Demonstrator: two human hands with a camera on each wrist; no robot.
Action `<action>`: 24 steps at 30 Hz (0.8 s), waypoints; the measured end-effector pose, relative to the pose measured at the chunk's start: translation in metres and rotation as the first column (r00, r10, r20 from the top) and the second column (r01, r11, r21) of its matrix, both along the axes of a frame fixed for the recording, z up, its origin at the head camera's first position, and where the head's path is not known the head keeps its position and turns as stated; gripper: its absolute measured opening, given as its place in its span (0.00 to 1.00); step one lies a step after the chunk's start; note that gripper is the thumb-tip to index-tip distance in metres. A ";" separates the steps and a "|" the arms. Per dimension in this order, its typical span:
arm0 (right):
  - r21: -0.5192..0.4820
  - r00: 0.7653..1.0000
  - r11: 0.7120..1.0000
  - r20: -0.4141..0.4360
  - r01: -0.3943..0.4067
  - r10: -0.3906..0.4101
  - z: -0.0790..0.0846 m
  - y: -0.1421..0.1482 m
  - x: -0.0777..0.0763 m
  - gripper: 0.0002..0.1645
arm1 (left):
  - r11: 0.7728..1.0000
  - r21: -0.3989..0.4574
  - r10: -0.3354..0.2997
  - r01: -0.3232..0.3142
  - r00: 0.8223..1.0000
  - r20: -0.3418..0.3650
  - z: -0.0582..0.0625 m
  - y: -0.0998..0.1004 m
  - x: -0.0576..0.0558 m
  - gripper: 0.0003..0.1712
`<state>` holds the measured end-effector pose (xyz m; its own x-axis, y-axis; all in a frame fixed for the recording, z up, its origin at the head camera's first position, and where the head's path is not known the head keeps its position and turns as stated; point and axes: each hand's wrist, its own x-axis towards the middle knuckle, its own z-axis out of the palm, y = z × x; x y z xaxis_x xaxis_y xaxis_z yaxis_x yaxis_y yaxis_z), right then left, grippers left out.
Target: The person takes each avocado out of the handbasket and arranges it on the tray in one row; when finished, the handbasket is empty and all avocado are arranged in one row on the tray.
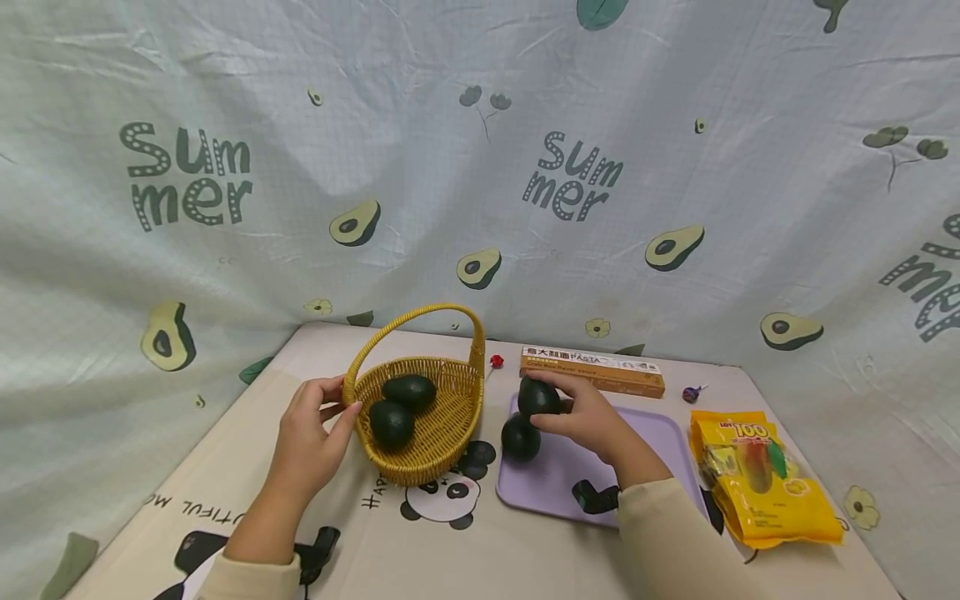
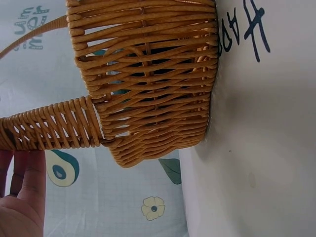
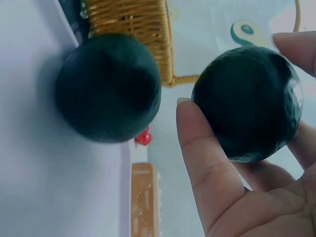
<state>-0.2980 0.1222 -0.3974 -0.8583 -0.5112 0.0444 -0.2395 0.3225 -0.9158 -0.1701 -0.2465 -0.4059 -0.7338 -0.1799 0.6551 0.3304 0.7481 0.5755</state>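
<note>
My left hand [image 1: 303,437] grips the lower left end of the handle of a yellow wicker basket [image 1: 453,421]; in the left wrist view, fingers [image 2: 32,177] lie against the woven handle [image 2: 54,126]. Two dark green avocados, one [image 1: 409,392] behind the other [image 1: 392,427], lie inside the basket. With thumb and fingers, my right hand [image 1: 592,421] holds a dark avocado [image 1: 538,397] above the lilac tray [image 1: 577,454]. Another avocado [image 3: 108,89] rests on the tray's left side, just below the held one.
Behind the tray lies a long pasta box [image 1: 592,372], with a red lollipop [image 1: 497,361] to its left and a purple one [image 1: 691,394] to its right. A yellow candy bag [image 1: 765,479] lies right of the tray. A printed curtain [image 1: 420,167] hangs behind the table.
</note>
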 end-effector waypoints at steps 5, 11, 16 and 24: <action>0.051 0.998 0.997 -0.015 0.059 -0.058 -0.007 0.010 0.001 0.41 | 1.000 0.000 -0.006 0.006 1.000 -0.001 0.000 0.000 0.000 0.24; 0.055 0.995 0.994 -0.012 0.097 -0.097 -0.014 0.016 0.003 0.41 | 1.000 0.003 -0.009 0.009 1.000 0.001 0.000 -0.001 0.000 0.23; 0.060 0.993 0.992 -0.022 0.115 -0.114 -0.019 0.017 0.005 0.42 | 1.000 0.005 -0.009 0.009 1.000 -0.003 -0.001 -0.001 0.000 0.23; 0.115 0.988 0.982 -0.036 0.152 -0.148 -0.027 0.021 0.009 0.46 | 1.000 0.003 -0.004 0.004 1.000 -0.004 -0.001 0.000 0.000 0.23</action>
<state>-0.2887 0.1431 -0.4248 -0.9249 -0.3798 0.0160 -0.2043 0.4612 -0.8635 -0.1698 -0.2469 -0.4067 -0.7318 -0.1787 0.6576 0.3360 0.7449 0.5764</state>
